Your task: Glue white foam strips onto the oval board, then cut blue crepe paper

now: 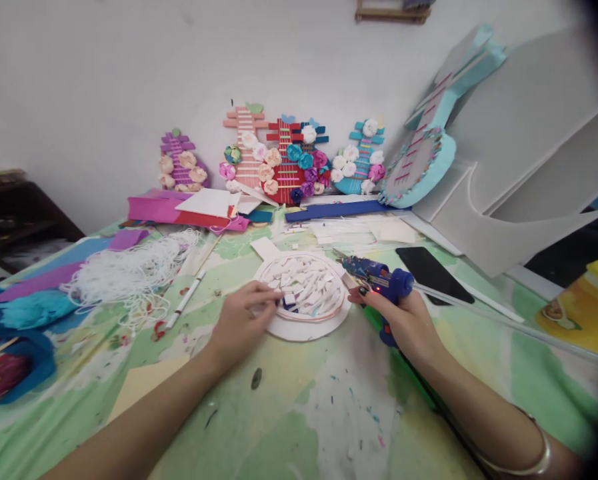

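Observation:
A white round-bodied board with a short neck (306, 330) lies flat on the table in front of me. Many small white strips (306, 283) fill a ring on it. At the ring's left side, my left hand (249, 317) has its fingers pinched by a small white piece (289, 298) with a dark blue patch under it. My right hand (409, 320) is wrapped round a blue hot glue gun (379, 275), nozzle pointing left over the board's right edge. A red light glows on the gun, and a clear glue stick (459, 303) sticks out behind it.
A black phone (433, 275) lies right of the board, near a yellow tub (581, 307). White cord (133, 267) and a marker (186, 300) lie left. Flower-trimmed paper instruments (289, 160) lean on the wall; a large light-blue one (429, 160) stands at right.

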The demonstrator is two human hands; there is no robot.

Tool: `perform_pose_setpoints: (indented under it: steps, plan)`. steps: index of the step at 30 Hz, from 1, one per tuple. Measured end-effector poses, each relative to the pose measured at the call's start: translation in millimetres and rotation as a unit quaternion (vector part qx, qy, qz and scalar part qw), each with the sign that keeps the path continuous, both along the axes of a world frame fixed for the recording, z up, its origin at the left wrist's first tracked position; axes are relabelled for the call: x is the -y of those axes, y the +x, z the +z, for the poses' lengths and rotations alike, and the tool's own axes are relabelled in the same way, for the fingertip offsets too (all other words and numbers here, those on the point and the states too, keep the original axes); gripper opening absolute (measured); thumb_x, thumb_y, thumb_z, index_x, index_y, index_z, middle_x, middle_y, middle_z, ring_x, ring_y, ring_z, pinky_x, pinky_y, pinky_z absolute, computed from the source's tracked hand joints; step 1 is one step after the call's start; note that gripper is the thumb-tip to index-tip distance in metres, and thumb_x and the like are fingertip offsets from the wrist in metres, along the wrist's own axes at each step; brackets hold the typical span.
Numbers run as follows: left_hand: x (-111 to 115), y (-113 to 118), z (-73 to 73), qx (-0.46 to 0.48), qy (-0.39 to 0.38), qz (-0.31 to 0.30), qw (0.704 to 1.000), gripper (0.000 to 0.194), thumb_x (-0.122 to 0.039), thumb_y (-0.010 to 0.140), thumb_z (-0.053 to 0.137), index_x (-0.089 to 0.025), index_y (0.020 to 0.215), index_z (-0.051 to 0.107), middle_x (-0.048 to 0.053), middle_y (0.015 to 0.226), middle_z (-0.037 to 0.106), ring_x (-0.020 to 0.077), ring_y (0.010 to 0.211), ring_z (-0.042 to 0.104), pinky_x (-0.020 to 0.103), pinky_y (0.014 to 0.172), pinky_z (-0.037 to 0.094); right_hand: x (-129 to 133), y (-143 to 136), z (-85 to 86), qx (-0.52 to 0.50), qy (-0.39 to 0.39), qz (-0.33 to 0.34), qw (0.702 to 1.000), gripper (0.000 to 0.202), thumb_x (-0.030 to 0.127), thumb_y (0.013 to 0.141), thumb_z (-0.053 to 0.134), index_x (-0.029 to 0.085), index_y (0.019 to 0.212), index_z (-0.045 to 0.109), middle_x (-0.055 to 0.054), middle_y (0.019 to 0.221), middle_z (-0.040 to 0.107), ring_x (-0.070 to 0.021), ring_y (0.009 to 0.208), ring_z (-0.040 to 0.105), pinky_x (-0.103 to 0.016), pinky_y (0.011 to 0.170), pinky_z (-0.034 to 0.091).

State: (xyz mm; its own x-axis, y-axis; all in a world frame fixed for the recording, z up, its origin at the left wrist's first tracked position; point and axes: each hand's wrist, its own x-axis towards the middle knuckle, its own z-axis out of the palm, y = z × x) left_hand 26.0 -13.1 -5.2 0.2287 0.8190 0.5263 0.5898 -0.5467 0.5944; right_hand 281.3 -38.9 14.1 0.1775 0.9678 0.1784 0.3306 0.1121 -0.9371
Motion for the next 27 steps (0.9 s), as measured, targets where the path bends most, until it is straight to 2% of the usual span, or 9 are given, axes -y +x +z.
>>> perform_pose_setpoints:
  steps: [4, 7, 9, 12, 16, 18, 21, 25, 27]
  plan:
    - [-20.9, -19.2, -1.2, 0.027, -0.099, 0.166, 0.981, 0.027, -0.025, 0.075, 0.055, -0.014, 0.098, 0.067, 0.009, 0.097, 0.065, 0.0209, 0.083, 0.061, 0.033, 0.075, 0.048, 0.5, 1.9, 8.9, 0.002, -0.014, -0.003, 1.0, 0.04, 0.046, 0.073, 0.059, 0.017, 0.099, 0.068, -0.005, 0.094, 0.07, -0.0237, 0.086, 0.061, -0.031, 0.07, 0.045]
    - [-32.6, -23.0, 2.7, 0.051, -0.193, 0.203, 0.959, 0.043, -0.028, 0.069, 0.061, -0.013, 0.11, 0.06, 0.012, 0.103, 0.065, 0.0246, 0.091, 0.061, 0.036, 0.081, 0.046, -1.8, 3.7, 7.7, 0.045, -0.03, -0.011, 0.998, 0.036, 0.046, 0.073, 0.058, 0.016, 0.089, 0.07, -0.005, 0.085, 0.071, -0.0225, 0.077, 0.061, -0.03, 0.063, 0.043]
    - [-37.4, -19.6, 8.5, 0.124, -0.258, 0.189, 0.939, 0.049, -0.03, 0.067, 0.064, -0.013, 0.112, 0.057, 0.013, 0.106, 0.065, 0.0247, 0.094, 0.061, 0.034, 0.081, 0.046, -5.3, 5.7, 2.3, 0.073, -0.052, -0.034, 0.995, 0.035, 0.045, 0.071, 0.057, 0.015, 0.081, 0.071, -0.005, 0.073, 0.069, -0.0225, 0.07, 0.06, -0.029, 0.056, 0.041]
    - [-41.8, -10.4, 18.1, 0.223, -0.324, 0.163, 0.905, 0.04, -0.027, 0.062, 0.069, -0.011, 0.099, 0.063, 0.012, 0.098, 0.068, 0.0255, 0.092, 0.063, 0.032, 0.076, 0.047, -11.6, 9.4, -7.5, 0.057, -0.042, -0.073, 0.995, 0.037, 0.045, 0.071, 0.055, 0.015, 0.085, 0.071, -0.005, 0.07, 0.069, -0.0236, 0.07, 0.062, -0.028, 0.053, 0.04]
    - [-43.5, 1.6, 22.8, 0.353, -0.406, 0.035, 0.842, 0.021, -0.015, 0.06, 0.068, -0.009, 0.08, 0.066, 0.011, 0.078, 0.07, 0.0235, 0.074, 0.066, 0.031, 0.067, 0.051, -16.3, 12.9, -13.8, 0.027, -0.021, -0.071, 0.997, 0.04, 0.044, 0.072, 0.053, 0.013, 0.09, 0.07, -0.008, 0.075, 0.071, -0.0254, 0.075, 0.065, -0.029, 0.055, 0.044]
    - [-43.2, 4.4, 22.5, 0.397, -0.433, 0.008, 0.809, 0.017, -0.011, 0.061, 0.068, -0.008, 0.078, 0.066, 0.012, 0.075, 0.07, 0.0218, 0.068, 0.066, 0.031, 0.064, 0.053, -16.0, 13.1, -13.0, 0.027, -0.018, -0.062, 0.998, 0.04, 0.044, 0.071, 0.054, 0.012, 0.09, 0.07, -0.008, 0.074, 0.072, -0.0261, 0.075, 0.066, -0.03, 0.056, 0.045]
    - [-43.1, -1.3, 25.8, 0.434, -0.402, 0.023, 0.806, 0.019, -0.009, 0.061, 0.068, -0.008, 0.08, 0.066, 0.011, 0.075, 0.07, 0.0195, 0.064, 0.065, 0.029, 0.059, 0.053, -13.1, 11.2, -7.0, -0.002, -0.011, -0.069, 0.998, 0.04, 0.043, 0.071, 0.055, 0.012, 0.093, 0.069, -0.009, 0.075, 0.072, -0.0267, 0.075, 0.067, -0.029, 0.053, 0.045]
    - [-45.1, -28.9, 41.7, 0.484, -0.29, 0.052, 0.824, 0.022, -0.007, 0.059, 0.069, -0.009, 0.081, 0.067, 0.006, 0.069, 0.07, 0.014, 0.057, 0.063, 0.022, 0.053, 0.051, -7.0, 8.4, 6.9, -0.058, -0.013, -0.083, 0.995, 0.04, 0.041, 0.072, 0.056, 0.012, 0.097, 0.064, -0.01, 0.085, 0.071, -0.0263, 0.074, 0.068, -0.025, 0.043, 0.038]
    - [-45.1, -45.2, 50.8, 0.515, -0.228, 0.053, 0.825, 0.025, -0.009, 0.058, 0.07, -0.011, 0.083, 0.068, 0.005, 0.072, 0.07, 0.0126, 0.058, 0.062, 0.02, 0.053, 0.05, -4.7, 9.2, 12.2, -0.053, -0.024, -0.089, 0.994, 0.035, 0.042, 0.072, 0.056, 0.012, 0.091, 0.063, -0.01, 0.08, 0.071, -0.0259, 0.072, 0.068, -0.025, 0.042, 0.036]
